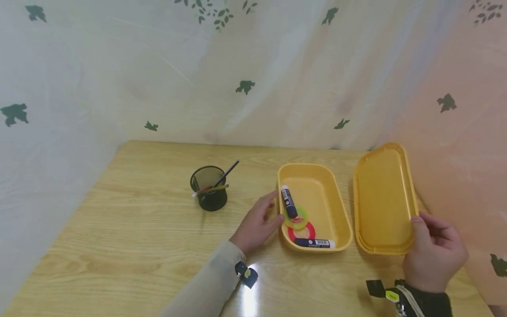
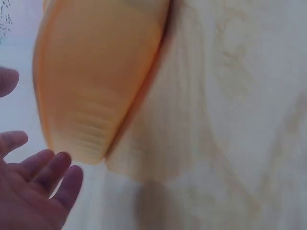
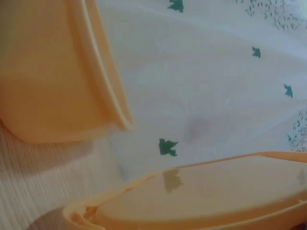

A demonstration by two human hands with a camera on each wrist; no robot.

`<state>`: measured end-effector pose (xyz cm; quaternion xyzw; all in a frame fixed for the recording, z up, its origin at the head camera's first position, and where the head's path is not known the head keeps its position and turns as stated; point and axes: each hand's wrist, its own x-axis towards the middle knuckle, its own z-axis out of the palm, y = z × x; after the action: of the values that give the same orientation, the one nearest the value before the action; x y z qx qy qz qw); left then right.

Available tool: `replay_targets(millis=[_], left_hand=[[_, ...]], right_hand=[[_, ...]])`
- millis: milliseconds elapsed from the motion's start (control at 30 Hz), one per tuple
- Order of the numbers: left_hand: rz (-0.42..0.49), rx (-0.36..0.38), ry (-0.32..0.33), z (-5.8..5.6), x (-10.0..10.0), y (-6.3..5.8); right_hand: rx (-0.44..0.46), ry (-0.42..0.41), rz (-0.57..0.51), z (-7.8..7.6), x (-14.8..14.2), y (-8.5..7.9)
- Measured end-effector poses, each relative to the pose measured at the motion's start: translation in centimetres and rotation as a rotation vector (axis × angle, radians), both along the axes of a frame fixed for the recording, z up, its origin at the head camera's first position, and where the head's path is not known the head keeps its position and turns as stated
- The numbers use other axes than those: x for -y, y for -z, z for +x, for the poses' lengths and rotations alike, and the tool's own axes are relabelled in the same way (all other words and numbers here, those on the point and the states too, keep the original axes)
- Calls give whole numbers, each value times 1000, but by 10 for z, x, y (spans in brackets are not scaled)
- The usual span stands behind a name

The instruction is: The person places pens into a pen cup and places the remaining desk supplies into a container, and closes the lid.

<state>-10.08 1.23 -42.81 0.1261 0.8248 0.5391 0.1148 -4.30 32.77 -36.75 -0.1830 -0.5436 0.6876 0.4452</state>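
A yellow plastic box [image 1: 317,193] stands uncovered on the wooden table. Inside it, a dark blue tube with a white end [image 1: 288,201] leans along the left wall. A yellow-green ring [image 1: 299,219] and a red ring [image 1: 310,229] overlap below it, and a second dark blue tube [image 1: 313,243] lies at the near end. My left hand [image 1: 257,224] is at the box's left side, its fingers loosely spread around the near left wall. My right hand [image 1: 435,251] grips the yellow lid [image 1: 384,198] by its near right edge, holding it tilted up beside the box.
A black mesh pen cup [image 1: 213,200] with several pencils stands left of the box on the table [image 1: 138,229]. A pale curtain with green leaf shapes [image 1: 178,79] hangs behind the table and along both sides.
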Motion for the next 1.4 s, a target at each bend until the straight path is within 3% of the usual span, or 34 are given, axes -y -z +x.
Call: replay_targets(millis=[167, 333, 500, 633, 700, 800, 933, 1100, 1233, 1400], left_hand=[[46, -139, -57, -1, -3, -8], [173, -154, -71, 1, -14, -23], [231, -90, 33, 3, -35, -42], [194, -3, 167, 5, -52, -54], [157, -2, 233, 5, -61, -57], [154, 9, 286, 8, -72, -60], [198, 34, 272, 13, -82, -62], [325, 103, 226, 17, -84, -65], [411, 160, 172, 19, -82, -67], [408, 177, 72, 18, -80, -60]], right_hand=[[-15, 9, 40, 4, 9, -5], [-2, -10, 60, 6, 15, -4], [-25, -35, 113, 8, 23, -3], [-104, -85, 139, 11, 31, -1], [-128, -93, 144, 13, 35, -1], [-45, -63, 256, 17, 42, -1], [3, -58, 428, 20, 55, 1], [-148, -147, 710, 18, 77, 5], [-167, -148, 985, 16, 91, 8], [-148, -200, 1150, 12, 94, 17]])
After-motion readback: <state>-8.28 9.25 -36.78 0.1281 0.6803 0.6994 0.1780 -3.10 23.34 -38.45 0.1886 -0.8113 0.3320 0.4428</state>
